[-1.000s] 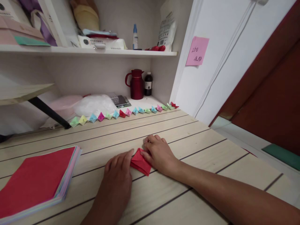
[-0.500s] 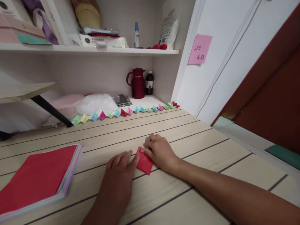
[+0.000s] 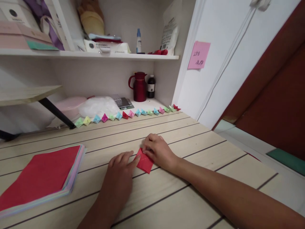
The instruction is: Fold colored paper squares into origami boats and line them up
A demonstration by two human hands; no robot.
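A small folded piece of red origami paper (image 3: 145, 163) lies on the wood-plank tabletop between my hands. My left hand (image 3: 121, 171) rests at its left edge, fingers stretched out over the table and thumb touching the paper. My right hand (image 3: 159, 151) is curled over the paper's upper right side, with thumb and fingertips pinching at its upper edge. The fingers hide part of that edge. To the left sits a stack of square coloured paper (image 3: 45, 173) with a red sheet on top.
A row of small folded paper boats (image 3: 119, 115) in several colours lines the table's back edge. Behind it, the shelf holds a red jug (image 3: 139, 87), a dark bottle (image 3: 151, 86) and a white plastic bag (image 3: 98, 106). A black-legged wooden stand (image 3: 56, 111) is at left.
My right hand's fingers have drawn in toward the paper's upper edge and now pinch there. My left hand stays at the left edge. The view has shifted slightly.
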